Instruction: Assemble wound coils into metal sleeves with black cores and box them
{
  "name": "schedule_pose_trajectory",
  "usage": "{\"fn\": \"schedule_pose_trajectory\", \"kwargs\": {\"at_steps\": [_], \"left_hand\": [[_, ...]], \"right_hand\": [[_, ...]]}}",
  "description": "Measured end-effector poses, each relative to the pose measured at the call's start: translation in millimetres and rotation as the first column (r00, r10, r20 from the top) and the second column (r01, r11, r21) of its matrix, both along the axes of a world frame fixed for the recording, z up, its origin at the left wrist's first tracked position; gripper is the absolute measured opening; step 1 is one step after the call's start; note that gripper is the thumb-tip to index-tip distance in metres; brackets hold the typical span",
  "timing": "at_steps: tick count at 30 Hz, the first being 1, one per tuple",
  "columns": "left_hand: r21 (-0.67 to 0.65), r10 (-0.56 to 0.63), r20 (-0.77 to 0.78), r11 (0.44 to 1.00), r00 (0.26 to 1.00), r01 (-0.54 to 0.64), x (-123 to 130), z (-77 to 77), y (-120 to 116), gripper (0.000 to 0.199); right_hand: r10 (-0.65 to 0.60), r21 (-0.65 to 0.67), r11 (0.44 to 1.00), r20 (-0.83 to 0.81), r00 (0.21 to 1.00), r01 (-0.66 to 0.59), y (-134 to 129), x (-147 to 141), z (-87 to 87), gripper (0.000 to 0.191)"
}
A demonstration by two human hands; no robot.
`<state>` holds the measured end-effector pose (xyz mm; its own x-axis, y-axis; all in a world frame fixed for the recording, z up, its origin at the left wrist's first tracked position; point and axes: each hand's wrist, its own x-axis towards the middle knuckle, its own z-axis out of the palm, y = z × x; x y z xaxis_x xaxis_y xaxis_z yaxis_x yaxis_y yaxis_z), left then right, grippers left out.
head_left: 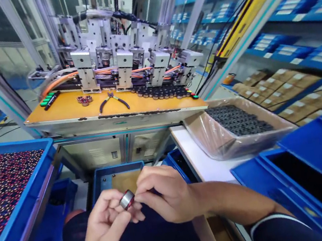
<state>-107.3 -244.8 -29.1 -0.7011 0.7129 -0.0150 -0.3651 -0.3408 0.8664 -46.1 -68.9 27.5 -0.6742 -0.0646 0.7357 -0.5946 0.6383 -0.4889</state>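
In front of my lap, my left hand (109,220) holds a small round motor part (127,199) between thumb and fingers. The part has a silvery metal band and dark red showing at its edges, and it is tilted. Thumb and forefinger of my right hand (165,193) are pinched together right at its right side. Whatever lies between those fingertips is too small to make out. Beyond my hands, a pair of cutting pliers (112,100) rests with handles spread on the orange worktop (68,110), between several red-and-copper motor parts (84,100) and a row of dark round parts (162,92).
A machine with metal blocks (125,67) stands along the worktop's back. At left is a blue tray (51,148) full of red-and-copper parts. A plastic-lined box (214,148) of dark parts sits at right, near blue bins (318,169). Another blue tray (97,179) lies below the worktop.
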Motion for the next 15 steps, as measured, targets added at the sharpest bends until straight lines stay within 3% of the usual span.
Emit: {"fn": "schedule_pose_trajectory", "kwargs": {"at_steps": [5,10,13,15], "left_hand": [[0.064,0.176,-0.336,0.984,0.925,-0.164,-3,4.8,3,0.018],[0.091,0.324,-0.469,0.943,0.821,-0.320,-6,7.8,6,0.025],[0.083,0.347,-0.527,0.930,0.776,-0.359,-7,4.7,5,0.031],[0.063,0.340,-0.563,0.926,0.753,-0.371,-8,1.5,3,0.031]], "right_hand": [[-0.018,-0.109,0.994,0.017,1.000,0.020,-4,0,-6.8,0.012],[-0.065,-0.243,0.966,0.108,0.992,0.090,-11,5,-8.9,0.015],[0.067,-0.468,0.876,0.353,0.933,0.114,-15,9,-5.6,0.016],[0.280,-0.654,0.742,0.504,0.817,0.149,-15,11,-3.7,0.019]]}}
